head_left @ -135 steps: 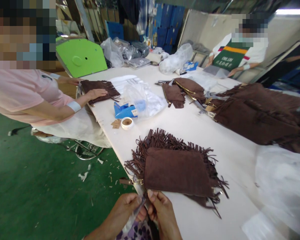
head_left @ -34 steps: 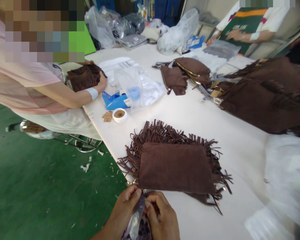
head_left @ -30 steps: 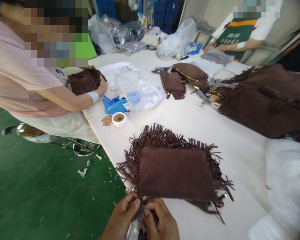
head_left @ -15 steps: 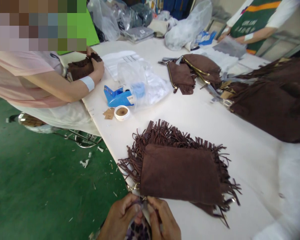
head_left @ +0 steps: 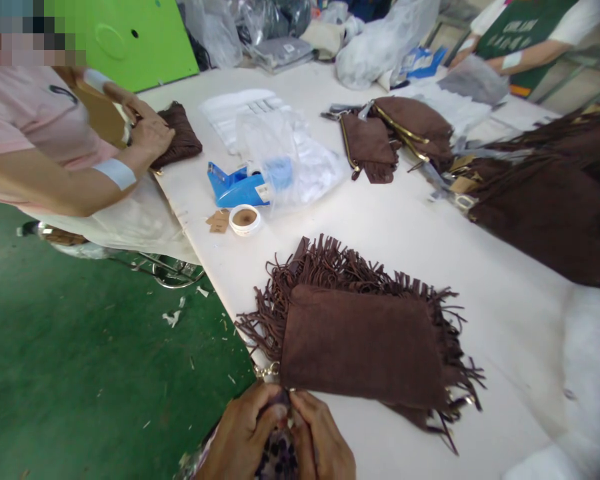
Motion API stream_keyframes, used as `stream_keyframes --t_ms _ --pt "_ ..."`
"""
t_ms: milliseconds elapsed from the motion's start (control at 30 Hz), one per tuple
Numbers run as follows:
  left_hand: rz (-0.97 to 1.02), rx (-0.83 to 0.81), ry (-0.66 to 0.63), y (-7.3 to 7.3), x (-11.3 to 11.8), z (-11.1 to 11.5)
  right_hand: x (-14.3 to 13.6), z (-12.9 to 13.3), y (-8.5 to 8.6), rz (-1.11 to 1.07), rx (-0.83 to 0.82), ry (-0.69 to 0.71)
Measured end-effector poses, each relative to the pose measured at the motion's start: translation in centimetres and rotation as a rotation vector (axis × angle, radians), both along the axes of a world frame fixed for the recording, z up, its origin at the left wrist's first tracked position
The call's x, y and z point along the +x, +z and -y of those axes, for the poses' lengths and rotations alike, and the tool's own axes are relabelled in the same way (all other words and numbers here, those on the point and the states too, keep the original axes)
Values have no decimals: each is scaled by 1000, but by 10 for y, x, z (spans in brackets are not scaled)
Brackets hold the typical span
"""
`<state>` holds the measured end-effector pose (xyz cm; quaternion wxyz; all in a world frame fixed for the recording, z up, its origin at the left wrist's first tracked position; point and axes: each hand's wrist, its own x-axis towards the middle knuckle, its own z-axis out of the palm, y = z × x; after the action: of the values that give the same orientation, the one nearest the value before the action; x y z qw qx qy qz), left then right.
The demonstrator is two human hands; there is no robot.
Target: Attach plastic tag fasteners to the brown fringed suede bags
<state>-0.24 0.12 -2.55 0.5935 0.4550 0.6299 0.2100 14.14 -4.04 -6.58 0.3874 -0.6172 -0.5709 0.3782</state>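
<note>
A dark brown fringed bag (head_left: 363, 347) lies flat on the white table (head_left: 220, 267), its near left corner at the table's edge. Gold-coloured metal links (head_left: 269, 371) show at that corner. Just below it, my left hand (head_left: 245, 427) and my right hand (head_left: 320, 437) are close together, both with fingers pinched. What they grip at the bag's near edge is small and mostly covered by the fingers. Patterned cloth shows between and below the hands.
A blue tape dispenser (head_left: 240, 187), a round white container (head_left: 245, 220) and brown tags (head_left: 219, 221) sit beyond the bag. Brown pouches (head_left: 370, 143) and a dark pile (head_left: 555, 220) are at the right. One person handles a brown item (head_left: 180, 137) at the left; another stands back right.
My hands stay at the bag's corner, with fingers slightly shifted. The person at the left has moved their hands leftward, and the brown item there is turned and looks more compact. The view has tilted slightly.
</note>
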Motion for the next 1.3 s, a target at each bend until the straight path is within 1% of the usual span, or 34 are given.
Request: stream_keyframes --t_ms 200,333,400,433,567,633,700,833,1000,1067,1133,1233,1300 --pt "-41 18 -21 -11 3 5 0 -8 7 -59 -39 -26" --pt "-32 2 19 -12 9 7 5 -16 16 -180 -100 22" --pt "46 -29 85 -10 13 6 9 -18 20 -221 -139 38" --pt "104 -63 133 -10 15 5 11 -18 22 -226 -164 23" --pt "325 -262 348 -12 22 2 12 -12 23 -233 -317 -108" --pt "375 -301 423 -13 25 0 11 -9 21 -281 -391 -103" --pt "385 -296 463 -12 25 -1 9 -8 20 -318 -426 -78" --pt "372 -317 445 -14 24 2 9 -11 22 -304 -428 -95" --pt "339 -313 410 -26 23 6 12 -17 24 -237 -465 -39" --pt "320 -296 403 -28 23 6 13 -18 21 -191 -469 -36" --pt "324 -297 405 -27 24 5 12 -18 17 -155 -458 -43" --pt "323 -322 402 -25 24 5 11 -17 9 -125 -410 -51" --pt "270 -308 373 -24 24 3 9 -17 6 -113 -374 -52"
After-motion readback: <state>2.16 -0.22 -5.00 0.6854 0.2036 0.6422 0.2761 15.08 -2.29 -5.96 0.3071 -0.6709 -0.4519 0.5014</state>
